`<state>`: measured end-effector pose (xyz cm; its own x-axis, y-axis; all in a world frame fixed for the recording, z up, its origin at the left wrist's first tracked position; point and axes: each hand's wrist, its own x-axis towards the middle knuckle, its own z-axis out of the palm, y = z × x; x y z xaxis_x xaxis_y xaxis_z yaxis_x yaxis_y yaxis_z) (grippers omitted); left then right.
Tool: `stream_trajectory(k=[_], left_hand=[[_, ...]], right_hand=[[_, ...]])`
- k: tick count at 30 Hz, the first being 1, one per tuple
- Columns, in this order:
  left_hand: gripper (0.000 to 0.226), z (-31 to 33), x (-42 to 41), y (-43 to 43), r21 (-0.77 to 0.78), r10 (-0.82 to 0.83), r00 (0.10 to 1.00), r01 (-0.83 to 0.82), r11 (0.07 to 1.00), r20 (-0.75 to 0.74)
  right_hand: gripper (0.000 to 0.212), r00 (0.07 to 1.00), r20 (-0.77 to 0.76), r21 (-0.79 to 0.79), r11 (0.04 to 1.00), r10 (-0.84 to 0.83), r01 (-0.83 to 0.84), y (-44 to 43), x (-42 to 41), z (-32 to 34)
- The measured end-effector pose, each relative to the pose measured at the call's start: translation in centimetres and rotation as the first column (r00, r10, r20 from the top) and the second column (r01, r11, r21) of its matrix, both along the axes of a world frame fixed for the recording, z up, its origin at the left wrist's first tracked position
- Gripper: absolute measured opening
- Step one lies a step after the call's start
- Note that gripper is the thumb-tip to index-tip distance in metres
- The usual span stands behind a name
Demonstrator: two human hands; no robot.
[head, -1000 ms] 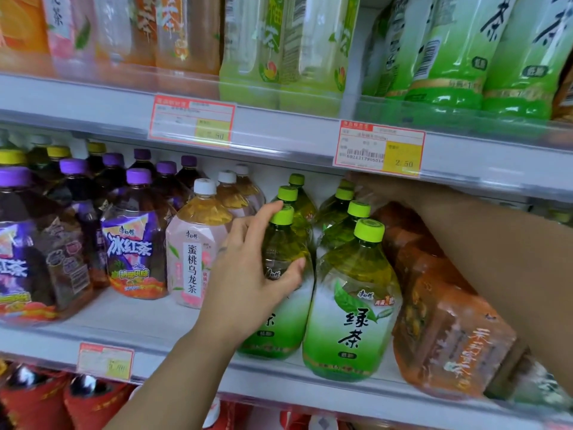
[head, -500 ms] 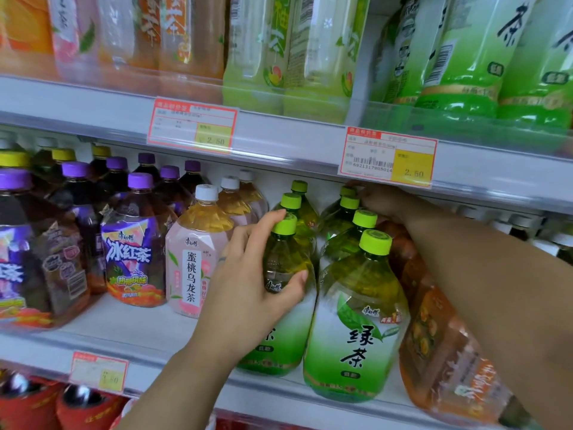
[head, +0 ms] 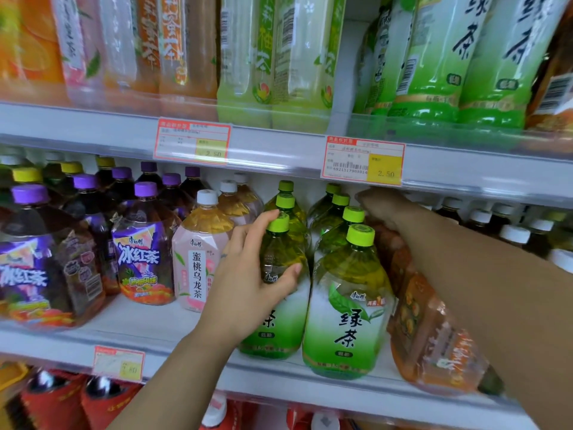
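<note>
My left hand (head: 248,283) grips the front left green tea bottle (head: 279,330) with the lime cap. Its thumb lies across the bottle's shoulder and its fingers wrap behind the neck. A second green tea bottle (head: 347,311) stands right beside it, untouched. My right hand (head: 383,209) reaches deep under the upper shelf. It curls over the top of a tilted orange-labelled bottle (head: 434,336), whose cap is hidden by the hand.
More green-capped bottles (head: 339,201) stand in rows behind. To the left are a pink peach oolong bottle (head: 198,259) and purple-capped iced tea bottles (head: 145,243). White-capped dark bottles (head: 514,235) stand far right. The upper shelf edge (head: 279,150) carries price tags (head: 362,161).
The view has shifted slightly, so the shelf sits lower in the frame. Both hands stay on the same bottles, which have not visibly moved.
</note>
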<state>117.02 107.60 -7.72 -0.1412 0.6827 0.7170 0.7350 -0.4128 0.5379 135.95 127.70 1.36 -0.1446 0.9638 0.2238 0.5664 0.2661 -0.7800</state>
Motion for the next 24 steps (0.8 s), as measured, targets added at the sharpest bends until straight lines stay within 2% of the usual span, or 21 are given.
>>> stream_trajectory(k=[1, 4, 6, 7, 9, 11, 12, 18, 21, 24], left_hand=[[0.071, 0.2, 0.0, -0.1, -0.007, -0.016, 1.0, 0.016, 1.0, 0.002], [0.073, 0.8, 0.0, -0.6, -0.041, -0.059, 0.998, 0.059, 0.997, 0.007], [0.083, 1.0, -0.2, -0.9, -0.108, -0.111, 0.993, 0.115, 0.987, 0.045], [0.09, 1.0, -0.6, -1.1, -0.147, -0.152, 0.984, 0.165, 0.975, 0.096], [0.101, 1.0, -1.3, -1.2, -0.209, -0.206, 0.959, 0.246, 0.947, 0.194], [0.103, 1.0, -2.1, -1.1, -0.271, -0.18, 0.968, 0.223, 0.937, 0.175], [0.103, 1.1, -2.4, -1.0, -0.297, -0.161, 0.977, 0.196, 0.934, 0.14], [0.099, 1.4, -3.1, -1.6, -0.31, -0.174, 0.984, 0.178, 0.934, 0.041], [0.102, 1.6, -3.2, -1.4, -0.327, -0.189, 0.982, 0.177, 0.928, -0.002], [0.075, 3.4, -3.8, -1.7, -0.421, -0.27, 0.959, 0.281, 0.862, 0.086]], right_hand=[[0.027, 0.999, -0.036, 0.014, 0.999, -0.034, 0.035, -1.2, 0.2, 0.1], [0.014, 0.984, -0.17, 0.278, 0.961, 0.052, -0.003, -6.6, 0.8, -0.6], [0.024, 0.977, -0.194, 0.364, 0.931, 0.088, -0.012, -11.7, 1.1, -1.9], [0.029, 0.974, -0.184, 0.371, 0.927, 0.13, -0.053, -14.2, 1.2, -2.6], [0.039, 0.981, -0.004, 0.339, 0.924, 0.192, -0.179, -17.1, 1.4, -4.0], [0.061, 0.973, 0.154, 0.297, 0.931, 0.174, -0.214, -17.4, 1.4, -5.5], [0.068, 0.971, 0.184, 0.291, 0.935, 0.151, -0.201, -17.3, 1.3, -5.8], [0.073, 0.967, 0.184, 0.284, 0.933, 0.173, -0.221, -16.9, 1.4, -6.0], [0.062, 0.969, 0.123, 0.276, 0.931, 0.212, -0.239, -17.0, 1.2, -5.8], [0.058, 0.974, 0.076, 0.277, 0.933, 0.215, -0.228, -16.9, 1.1, -5.8]])
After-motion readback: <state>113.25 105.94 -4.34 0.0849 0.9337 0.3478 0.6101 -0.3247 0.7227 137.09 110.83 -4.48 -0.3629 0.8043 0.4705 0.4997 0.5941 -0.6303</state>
